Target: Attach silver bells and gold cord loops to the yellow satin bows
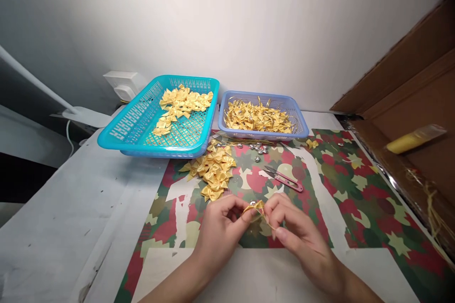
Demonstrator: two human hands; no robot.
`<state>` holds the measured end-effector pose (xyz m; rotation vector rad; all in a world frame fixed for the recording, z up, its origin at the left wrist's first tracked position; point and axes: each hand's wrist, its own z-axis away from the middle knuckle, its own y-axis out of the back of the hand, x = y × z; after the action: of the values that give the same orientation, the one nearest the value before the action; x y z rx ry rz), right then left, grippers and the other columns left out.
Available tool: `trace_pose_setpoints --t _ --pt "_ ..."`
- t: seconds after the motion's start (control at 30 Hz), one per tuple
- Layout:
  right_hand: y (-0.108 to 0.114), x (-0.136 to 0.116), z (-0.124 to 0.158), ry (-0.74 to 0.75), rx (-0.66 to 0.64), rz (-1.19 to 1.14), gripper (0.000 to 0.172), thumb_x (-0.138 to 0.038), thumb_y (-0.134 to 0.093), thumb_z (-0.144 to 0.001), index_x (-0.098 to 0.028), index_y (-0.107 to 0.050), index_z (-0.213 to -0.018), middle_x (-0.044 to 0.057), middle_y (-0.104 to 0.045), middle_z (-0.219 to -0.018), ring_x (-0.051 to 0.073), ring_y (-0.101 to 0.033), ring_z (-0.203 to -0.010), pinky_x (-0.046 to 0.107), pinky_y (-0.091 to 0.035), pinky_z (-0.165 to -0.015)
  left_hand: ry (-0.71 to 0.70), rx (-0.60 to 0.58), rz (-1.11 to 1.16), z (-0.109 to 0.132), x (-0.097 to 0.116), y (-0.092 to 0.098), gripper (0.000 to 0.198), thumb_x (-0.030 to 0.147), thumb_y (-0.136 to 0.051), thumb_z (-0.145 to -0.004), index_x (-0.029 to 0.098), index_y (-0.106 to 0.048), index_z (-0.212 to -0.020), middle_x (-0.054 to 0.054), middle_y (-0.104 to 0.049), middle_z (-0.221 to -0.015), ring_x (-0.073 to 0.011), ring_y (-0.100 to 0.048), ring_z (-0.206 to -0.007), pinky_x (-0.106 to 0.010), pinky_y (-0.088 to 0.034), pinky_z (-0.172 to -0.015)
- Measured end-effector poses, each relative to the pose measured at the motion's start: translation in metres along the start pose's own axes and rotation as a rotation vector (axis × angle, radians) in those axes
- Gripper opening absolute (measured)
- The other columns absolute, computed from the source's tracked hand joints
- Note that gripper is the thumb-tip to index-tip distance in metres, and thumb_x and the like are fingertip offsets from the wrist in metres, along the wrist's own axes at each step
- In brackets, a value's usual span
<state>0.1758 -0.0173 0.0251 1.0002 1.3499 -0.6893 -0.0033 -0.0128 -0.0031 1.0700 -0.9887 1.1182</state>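
Note:
Near the front of the patterned mat, my left hand (224,222) pinches a small yellow ribbon bow (260,205) by its left side. A silver jingle bell (252,203) sits at the bow. My right hand (296,225) is closed on a thin gold cord (267,221) that runs down from the bow. Just beyond my left hand lies a pile of yellow bows (215,170). Pink-handled thread snips (284,179) rest beyond my right hand, blades pointing left. Several loose silver bells (259,149) are scattered farther back, beside some gold cords (245,141).
A turquoise basket (117,139) holding yellow bows stands back left. Right of it, a blue-violet basket (302,128) is filled with corded bows. A lone bow (312,144) lies right of that basket. Cardboard (401,80) borders the right side; a white lamp arm (39,83) is at left.

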Motion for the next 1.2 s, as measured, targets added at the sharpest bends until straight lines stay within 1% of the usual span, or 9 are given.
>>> trace_pose_setpoints --t 0.13,0.37,0.43,0.57,0.63,0.7,0.8,1.03,1.2 --pt "0.008 0.000 0.005 0.114 -0.013 -0.176 0.025 -0.039 -0.044 -0.097 -0.024 -0.051 -0.078 0.001 -0.049 -0.078 0.019 -0.045 -0.081 0.035 -0.037 -0.081 -0.005 0.021 -0.027 -0.001 -0.004 0.001 0.024 0.037 -0.067 -0.080 0.016 -0.067 -0.068 -0.002 -0.060 -0.063 -0.0108 -0.046 -0.052 -0.021 -0.036 -0.048" --pt "0.013 0.003 0.015 0.243 0.216 -0.252 0.013 -0.031 -0.052 -0.096 -0.029 -0.063 -0.089 0.000 -0.051 -0.070 0.019 -0.046 -0.079 0.034 -0.038 -0.078 -0.074 0.029 -0.123 -0.003 -0.006 0.001 0.026 0.037 -0.064 -0.083 0.017 -0.066 -0.068 -0.002 -0.058 -0.060 -0.0121 -0.046 -0.053 -0.022 -0.036 -0.048" --pt "0.012 0.001 0.016 0.272 0.241 -0.274 0.013 -0.032 -0.053 -0.095 -0.029 -0.065 -0.091 0.000 -0.053 -0.069 0.018 -0.048 -0.078 0.034 -0.040 -0.077 -0.191 0.056 -0.197 -0.003 -0.007 0.002 0.022 0.032 -0.061 -0.085 0.017 -0.065 -0.069 -0.004 -0.063 -0.070 -0.0136 -0.053 -0.058 -0.023 -0.040 -0.050" --pt "0.009 -0.002 0.015 0.288 0.229 -0.334 0.014 -0.031 -0.054 -0.096 -0.030 -0.067 -0.094 -0.001 -0.055 -0.066 0.015 -0.050 -0.067 0.034 -0.043 -0.072 -0.611 0.130 -0.407 -0.003 -0.009 0.002 0.011 0.013 -0.056 -0.084 0.018 -0.059 -0.075 -0.012 -0.065 -0.116 -0.0206 -0.065 -0.093 -0.030 -0.050 -0.076" --pt "0.008 -0.004 0.016 0.267 0.232 -0.390 0.014 -0.031 -0.054 -0.096 -0.031 -0.068 -0.094 -0.002 -0.053 -0.062 0.014 -0.049 -0.061 0.032 -0.044 -0.066 -0.777 0.088 -0.488 -0.003 -0.009 0.002 0.013 0.007 -0.054 -0.082 0.019 -0.056 -0.076 -0.008 -0.069 -0.113 -0.0218 -0.065 -0.100 -0.032 -0.048 -0.083" --pt "0.008 -0.005 0.016 0.237 0.253 -0.429 0.014 -0.031 -0.054 -0.096 -0.030 -0.067 -0.092 -0.002 -0.051 -0.061 0.013 -0.048 -0.059 0.029 -0.043 -0.060 -0.859 0.019 -0.540 -0.004 -0.009 0.002 0.015 0.005 -0.054 -0.082 0.020 -0.054 -0.077 -0.004 -0.073 -0.102 -0.0209 -0.066 -0.099 -0.032 -0.047 -0.082" --pt "0.010 -0.006 0.015 0.218 0.280 -0.439 0.014 -0.032 -0.054 -0.096 -0.029 -0.067 -0.090 -0.002 -0.050 -0.061 0.013 -0.047 -0.060 0.028 -0.039 -0.056 -0.873 -0.005 -0.577 -0.005 -0.008 0.002 0.016 0.004 -0.054 -0.081 0.020 -0.052 -0.079 -0.001 -0.074 -0.098 -0.0201 -0.065 -0.096 -0.032 -0.045 -0.081" --pt "0.008 -0.010 0.013 0.222 0.361 -0.472 0.016 -0.032 -0.050 -0.097 -0.028 -0.063 -0.088 -0.004 -0.036 -0.059 0.011 -0.038 -0.056 0.026 -0.035 -0.053 -0.852 0.088 -0.559 -0.004 -0.006 0.003 0.016 0.004 -0.054 -0.081 0.020 -0.051 -0.078 -0.002 -0.074 -0.101 -0.0185 -0.066 -0.096 -0.033 -0.042 -0.079" --pt "0.005 -0.015 0.013 0.241 0.339 -0.445 0.016 -0.031 -0.049 -0.097 -0.028 -0.063 -0.088 -0.005 -0.032 -0.059 0.010 -0.035 -0.055 0.026 -0.034 -0.053 -0.832 0.146 -0.560 -0.003 -0.004 0.004 0.015 0.006 -0.053 -0.083 0.020 -0.052 -0.079 -0.003 -0.074 -0.101 -0.0195 -0.066 -0.099 -0.033 -0.041 -0.079"
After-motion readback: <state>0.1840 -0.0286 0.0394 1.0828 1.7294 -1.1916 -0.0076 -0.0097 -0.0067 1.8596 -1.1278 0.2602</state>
